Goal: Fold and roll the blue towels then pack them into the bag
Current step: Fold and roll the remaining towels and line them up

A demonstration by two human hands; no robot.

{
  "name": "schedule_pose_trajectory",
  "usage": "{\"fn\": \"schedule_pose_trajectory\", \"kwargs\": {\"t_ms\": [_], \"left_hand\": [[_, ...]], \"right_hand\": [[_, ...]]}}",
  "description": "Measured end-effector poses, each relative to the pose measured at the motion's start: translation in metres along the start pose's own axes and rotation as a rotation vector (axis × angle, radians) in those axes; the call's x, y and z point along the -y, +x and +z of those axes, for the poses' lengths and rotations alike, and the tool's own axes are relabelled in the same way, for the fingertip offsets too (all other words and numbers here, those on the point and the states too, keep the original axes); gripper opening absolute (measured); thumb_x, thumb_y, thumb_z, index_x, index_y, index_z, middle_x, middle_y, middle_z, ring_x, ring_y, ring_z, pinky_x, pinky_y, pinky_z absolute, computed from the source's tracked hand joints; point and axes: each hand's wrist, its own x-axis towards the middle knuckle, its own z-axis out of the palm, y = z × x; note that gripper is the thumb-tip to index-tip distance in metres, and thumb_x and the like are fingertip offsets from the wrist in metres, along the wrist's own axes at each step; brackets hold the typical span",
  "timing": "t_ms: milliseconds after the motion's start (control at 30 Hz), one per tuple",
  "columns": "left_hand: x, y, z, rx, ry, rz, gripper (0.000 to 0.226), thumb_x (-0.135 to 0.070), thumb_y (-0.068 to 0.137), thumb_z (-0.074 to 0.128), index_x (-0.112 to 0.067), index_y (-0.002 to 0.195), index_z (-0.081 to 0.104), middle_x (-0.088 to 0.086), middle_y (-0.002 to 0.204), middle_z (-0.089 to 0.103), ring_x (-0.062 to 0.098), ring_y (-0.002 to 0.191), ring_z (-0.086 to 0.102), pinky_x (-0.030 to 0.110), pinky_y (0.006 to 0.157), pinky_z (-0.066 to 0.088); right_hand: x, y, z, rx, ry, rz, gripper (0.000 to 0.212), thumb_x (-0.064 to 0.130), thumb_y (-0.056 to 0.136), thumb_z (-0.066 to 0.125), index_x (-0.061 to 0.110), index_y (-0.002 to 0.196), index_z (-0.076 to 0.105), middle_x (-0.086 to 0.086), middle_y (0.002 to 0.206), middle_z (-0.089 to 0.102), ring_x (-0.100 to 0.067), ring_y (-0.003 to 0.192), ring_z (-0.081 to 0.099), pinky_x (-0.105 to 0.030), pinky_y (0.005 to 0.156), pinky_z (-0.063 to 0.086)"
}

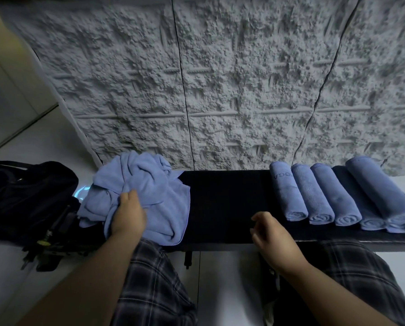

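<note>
On the black desk (222, 203), the left hand (128, 214) grips the crumpled blue towels (145, 184) beside the black bag (24, 191). The right hand (271, 234) hovers loosely curled (holding nothing) near five rolled towels (338, 196) at the desk's other end.

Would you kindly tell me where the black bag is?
Head view, far left: the black bag sits left of the crumpled blue towels gripped by the left hand.

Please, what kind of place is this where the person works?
Probably an indoor room at home, not a workshop: a low black bench stands on a pale tiled floor against a rough grey textured wall.
</note>
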Motion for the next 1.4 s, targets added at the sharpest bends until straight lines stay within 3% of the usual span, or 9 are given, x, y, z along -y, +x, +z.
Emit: {"fn": "schedule_pose_trajectory", "kwargs": {"t_ms": [133,233,467,667,800,1000,1100,1167,1400], "left_hand": [[0.004,0.007,-0.017,0.033,-0.108,-0.069,0.012,-0.008,0.084,0.06,-0.002,0.081,0.049,0.022,0.089,0.055,0.038,0.086,0.056,0.042,0.074,0.046],[-0.002,0.0,-0.028,0.064,-0.188,-0.137,0.032,-0.013,0.083,0.065,-0.01,0.064,0.039,0.012,0.066,0.05,0.029,0.069,0.052,0.032,0.062,0.038],[-0.053,-0.09,-0.042,0.086,-0.52,0.033,0.022,0.001,0.081,0.062,-0.013,0.071,0.048,-0.002,0.055,0.048,0.007,0.05,0.041,0.017,0.046,0.031],[-0.082,-0.115,-0.057,0.094,-0.555,0.254,0.021,-0.011,0.085,0.059,-0.025,0.07,0.053,-0.004,0.054,0.05,0.009,0.052,0.044,0.024,0.049,0.033],[-0.105,-0.13,-0.08,0.145,-0.597,0.307,0.023,-0.013,0.083,0.059,-0.03,0.069,0.056,-0.013,0.057,0.057,0.002,0.053,0.049,0.025,0.055,0.039],[-0.129,-0.15,-0.155,0.035,-0.657,0.418,0.016,-0.021,0.087,0.057,-0.029,0.073,0.06,0.004,0.06,0.056,0.013,0.054,0.05,0.027,0.051,0.035],[-0.126,-0.152,-0.202,-0.073,-0.596,0.413,0.017,-0.026,0.09,0.055,-0.02,0.075,0.058,0.007,0.057,0.051,0.012,0.051,0.047,0.026,0.05,0.034],[-0.12,-0.15,-0.23,-0.145,-0.589,0.395,0.017,-0.032,0.091,0.054,-0.022,0.078,0.06,0.005,0.066,0.059,0.02,0.065,0.057,0.033,0.058,0.044],[-0.139,-0.157,-0.316,-0.357,-0.715,0.424,0.024,-0.024,0.091,0.055,-0.014,0.071,0.061,0.006,0.065,0.062,0.023,0.067,0.058,0.035,0.062,0.045]], "right_hand": [[0.001,0.002,0.001,-0.006,0.011,0.004,0.022,0.017,0.087,0.061,0.022,0.106,0.051,0.01,0.085,0.055,-0.005,0.077,0.054,-0.014,0.065,0.038],[0.001,0.001,0.003,0.011,0.006,0.002,0.021,0.019,0.087,0.061,0.022,0.106,0.051,0.01,0.084,0.055,-0.005,0.077,0.055,-0.02,0.069,0.042],[0.008,0.0,0.004,0.12,-0.043,-0.019,0.024,0.021,0.088,0.06,0.021,0.11,0.052,0.011,0.086,0.053,-0.004,0.078,0.053,-0.014,0.069,0.04],[0.045,-0.003,0.004,0.266,0.077,-0.179,0.056,0.03,0.083,0.07,0.03,0.132,0.044,0.013,0.109,0.046,0.007,0.091,0.048,-0.005,0.083,0.035],[0.091,-0.008,0.002,0.185,0.192,-0.35,0.071,0.036,0.077,0.074,0.028,0.138,0.039,0.025,0.123,0.04,0.011,0.113,0.042,-0.008,0.098,0.033],[0.144,-0.013,-0.029,-0.076,0.195,-0.385,0.006,0.021,0.084,0.058,0.024,0.088,0.062,0.005,0.088,0.058,-0.009,0.084,0.053,-0.02,0.071,0.039],[0.176,-0.016,-0.058,-0.124,0.371,-0.224,0.024,0.018,0.096,0.049,0.023,0.073,0.053,0.006,0.07,0.055,-0.005,0.063,0.047,-0.019,0.06,0.037],[0.202,-0.014,-0.079,-0.162,0.512,-0.19,0.028,0.021,0.1,0.043,0.019,0.074,0.051,0.009,0.069,0.06,-0.003,0.064,0.055,-0.022,0.069,0.043],[0.282,-0.053,-0.121,0.366,0.566,-0.439,0.032,-0.013,0.088,0.047,0.017,0.101,0.051,-0.001,0.096,0.06,-0.009,0.089,0.058,-0.026,0.09,0.046]]}}
